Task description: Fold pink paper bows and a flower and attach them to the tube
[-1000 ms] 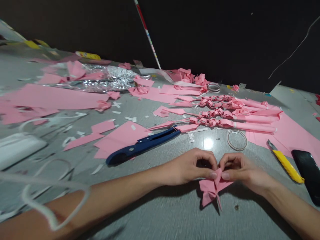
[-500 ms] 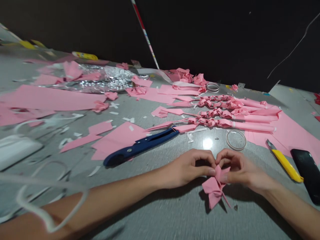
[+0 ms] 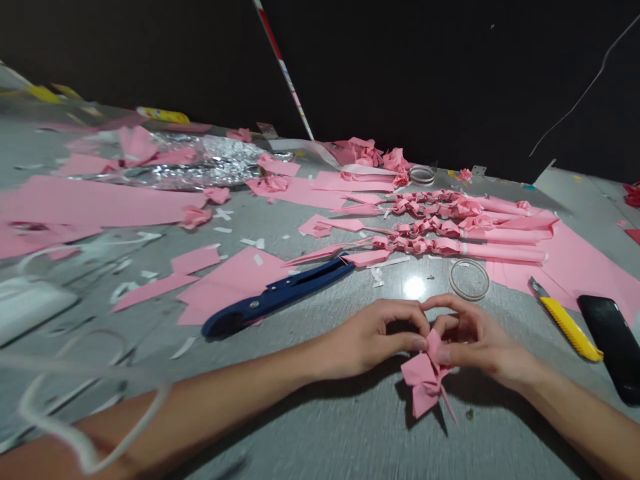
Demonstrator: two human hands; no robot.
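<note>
The left hand point(image 3: 373, 339) and right hand point(image 3: 480, 340) pinch the small folded pink paper flower point(image 3: 426, 377) between nearly closed thumbs and fingers, above the grey table point(image 3: 320, 433).

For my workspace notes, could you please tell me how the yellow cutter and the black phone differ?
The cutter is yellow with a metal tip; the phone is black. The cutter is slim, while the phone is broader. Both are elongated and lie untouched.
</note>
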